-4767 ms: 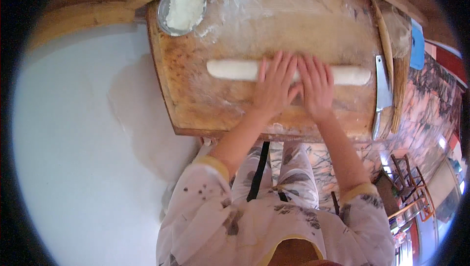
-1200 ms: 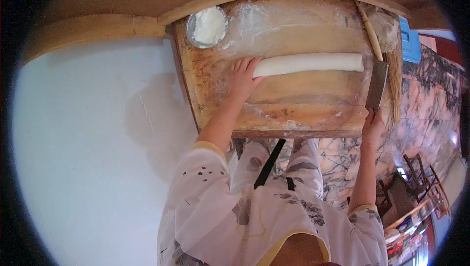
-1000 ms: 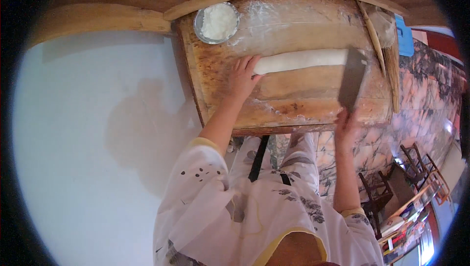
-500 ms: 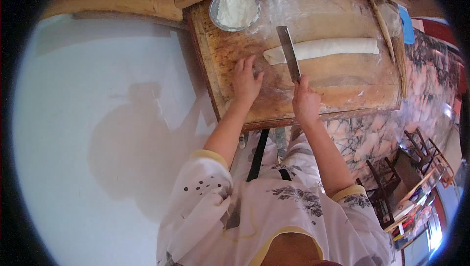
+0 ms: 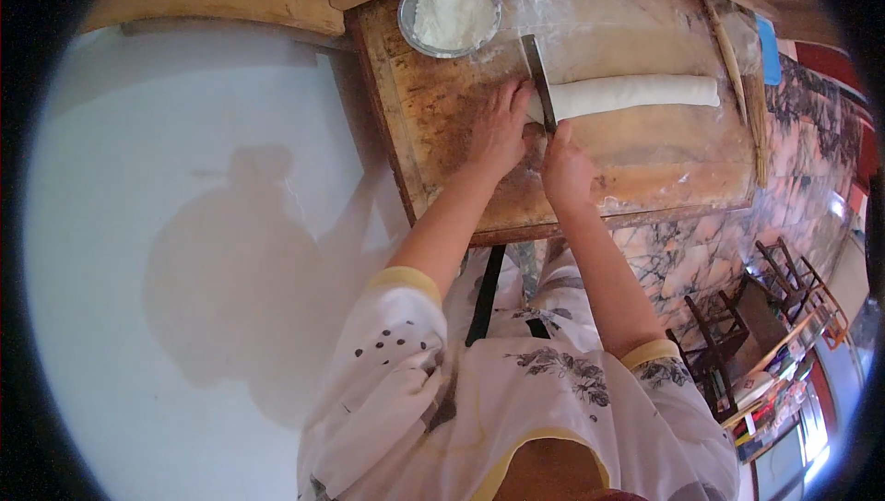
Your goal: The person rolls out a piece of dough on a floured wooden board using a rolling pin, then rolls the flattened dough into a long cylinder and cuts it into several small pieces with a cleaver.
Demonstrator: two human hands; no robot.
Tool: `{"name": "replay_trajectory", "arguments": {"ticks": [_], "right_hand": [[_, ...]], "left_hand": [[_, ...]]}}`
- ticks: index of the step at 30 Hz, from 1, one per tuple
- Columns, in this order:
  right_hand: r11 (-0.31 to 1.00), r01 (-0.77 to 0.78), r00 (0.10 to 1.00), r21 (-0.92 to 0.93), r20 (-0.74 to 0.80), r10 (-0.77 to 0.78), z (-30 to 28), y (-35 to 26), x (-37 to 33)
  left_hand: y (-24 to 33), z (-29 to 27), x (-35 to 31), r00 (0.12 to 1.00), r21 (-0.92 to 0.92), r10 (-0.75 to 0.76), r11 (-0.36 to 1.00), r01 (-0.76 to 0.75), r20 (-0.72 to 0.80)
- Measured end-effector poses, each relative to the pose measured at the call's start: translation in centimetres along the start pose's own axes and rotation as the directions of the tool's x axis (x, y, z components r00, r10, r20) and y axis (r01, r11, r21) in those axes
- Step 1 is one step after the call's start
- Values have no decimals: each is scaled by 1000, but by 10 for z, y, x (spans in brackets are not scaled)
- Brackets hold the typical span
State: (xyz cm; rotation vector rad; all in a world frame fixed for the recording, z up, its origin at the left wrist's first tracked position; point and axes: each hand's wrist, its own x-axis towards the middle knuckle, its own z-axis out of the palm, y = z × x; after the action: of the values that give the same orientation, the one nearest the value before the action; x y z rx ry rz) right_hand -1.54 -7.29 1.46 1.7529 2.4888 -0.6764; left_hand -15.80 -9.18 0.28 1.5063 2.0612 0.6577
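A long white dough roll [image 5: 636, 94] lies crosswise on the floury wooden board [image 5: 664, 146]. My right hand [image 5: 567, 169] is closed round the handle of a cleaver [image 5: 537, 77], whose blade stands across the roll near its left end. Whether the edge has gone into the dough cannot be made out. Just left of the blade, my left hand [image 5: 501, 137] has its fingers and thumb about the short left end of the roll, mostly hiding it.
A metal bowl [image 5: 403, 17] of white flour [image 5: 454, 12] stands at the board's far left. A thin rolling pin [image 5: 725, 54] and a straw-coloured brush-like bundle [image 5: 758, 132] lie along the right edge, by a blue object [image 5: 768, 45]. Dark chairs [image 5: 714, 349] stand lower right.
My left hand has moved right and away from me, from the bare board to the roll's left end. The cleaver has shifted slightly left, and the roll lies slightly further right.
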Motion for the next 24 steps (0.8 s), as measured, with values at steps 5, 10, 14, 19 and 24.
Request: {"name": "replay_trajectory", "arguments": {"ticks": [5, 10, 14, 19, 24], "right_hand": [[990, 94, 991, 103, -104, -83, -25, 8, -17], [996, 75, 978, 55, -199, -63, -56, 24, -20], [995, 73, 985, 68, -162, -61, -53, 32, -24], [998, 28, 991, 52, -134, -21, -68, 14, -21], [999, -50, 996, 8, -67, 50, -45, 26, -6]], "left_hand": [[-27, 3, -3, 999, 179, -34, 983, 33, 5], [-34, -33, -8, 977, 138, -181, 971, 196, -114], [-10, -41, -15, 986, 139, -37, 988, 61, -164], [4, -31, -29, 990, 82, 57, 995, -47, -125], [14, -18, -28, 995, 54, 32, 998, -28, -89]]}}
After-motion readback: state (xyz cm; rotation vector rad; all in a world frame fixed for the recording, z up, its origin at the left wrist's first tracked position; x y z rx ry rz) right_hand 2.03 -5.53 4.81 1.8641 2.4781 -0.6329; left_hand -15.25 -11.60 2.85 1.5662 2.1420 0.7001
